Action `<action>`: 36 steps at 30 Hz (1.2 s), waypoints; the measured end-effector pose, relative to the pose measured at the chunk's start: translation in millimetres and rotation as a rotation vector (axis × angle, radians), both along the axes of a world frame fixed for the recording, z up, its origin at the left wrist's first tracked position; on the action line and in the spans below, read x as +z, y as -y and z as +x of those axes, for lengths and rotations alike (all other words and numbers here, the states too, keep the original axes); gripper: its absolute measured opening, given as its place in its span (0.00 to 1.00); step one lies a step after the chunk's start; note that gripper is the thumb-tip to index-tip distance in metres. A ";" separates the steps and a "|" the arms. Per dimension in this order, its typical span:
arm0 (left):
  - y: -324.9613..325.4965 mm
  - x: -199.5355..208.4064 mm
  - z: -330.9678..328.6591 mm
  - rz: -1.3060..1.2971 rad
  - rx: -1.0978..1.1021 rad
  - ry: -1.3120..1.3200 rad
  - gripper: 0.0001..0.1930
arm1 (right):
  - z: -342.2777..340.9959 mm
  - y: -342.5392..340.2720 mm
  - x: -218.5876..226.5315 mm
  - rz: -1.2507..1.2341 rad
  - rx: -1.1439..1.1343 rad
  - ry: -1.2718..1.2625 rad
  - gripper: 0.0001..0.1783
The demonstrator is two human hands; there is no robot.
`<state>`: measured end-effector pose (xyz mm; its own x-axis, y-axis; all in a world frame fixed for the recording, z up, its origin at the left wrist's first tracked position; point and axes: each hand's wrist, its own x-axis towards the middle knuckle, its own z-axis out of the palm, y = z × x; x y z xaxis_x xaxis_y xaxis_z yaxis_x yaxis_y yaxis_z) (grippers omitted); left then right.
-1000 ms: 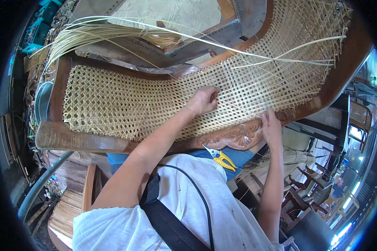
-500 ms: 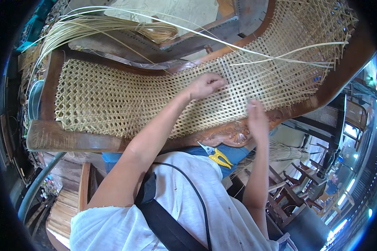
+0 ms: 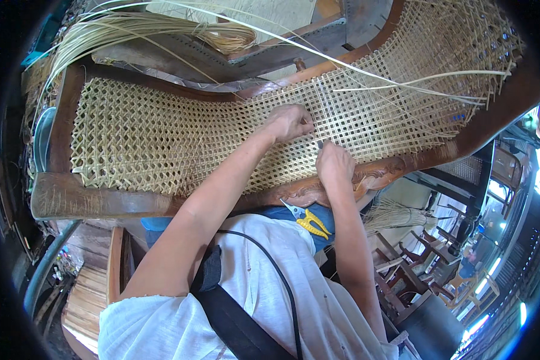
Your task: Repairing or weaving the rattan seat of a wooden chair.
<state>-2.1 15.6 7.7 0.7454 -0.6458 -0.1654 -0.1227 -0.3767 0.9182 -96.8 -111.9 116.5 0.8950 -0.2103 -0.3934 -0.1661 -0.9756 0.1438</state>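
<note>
A woven cane panel fills the carved wooden chair frame across my front. Over the middle of the weave, my left hand is closed with its fingertips pinched at the strands. Whatever is between them is too small to make out. Just nearer and to the right, my right hand is closed too, low over the cane by the frame's near edge. A small dark tip shows at its fingers; its kind is unclear. Yellow-handled snips lie on my lap, below the carved edge.
Long loose cane strands cross the panel's right part. A bundle of cane strips lies beyond the frame at upper left, another pale bundle at right. Wooden furniture parts stand at lower right.
My right hand has come left and down onto the weave, close to my left hand. The left hand stays almost in place, its fingers drawn in more tightly. The view has shifted slightly.
</note>
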 end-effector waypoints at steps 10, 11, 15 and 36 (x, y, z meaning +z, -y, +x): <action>12.4 -3.3 -6.1 -0.103 -0.096 -0.112 0.09 | 6.3 29.3 3.3 0.270 -0.302 -0.065 0.14; 9.9 -3.2 -5.5 -0.092 -0.090 -0.110 0.09 | 7.4 29.2 2.8 0.281 -0.296 -0.065 0.14; 4.5 -13.8 -3.4 0.022 -0.071 -0.156 0.09 | 17.2 20.1 7.3 0.223 -0.305 -0.113 0.14; 4.6 -1.0 -0.6 0.087 -0.089 -0.266 0.15 | 16.2 14.6 11.2 0.133 -0.201 -0.146 0.17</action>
<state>-2.7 11.0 6.7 0.6096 -0.6815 -0.4049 0.0816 -0.4541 0.8872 -80.6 -126.5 127.7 0.7723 -0.3159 -0.5512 -0.3455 -0.9369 0.0529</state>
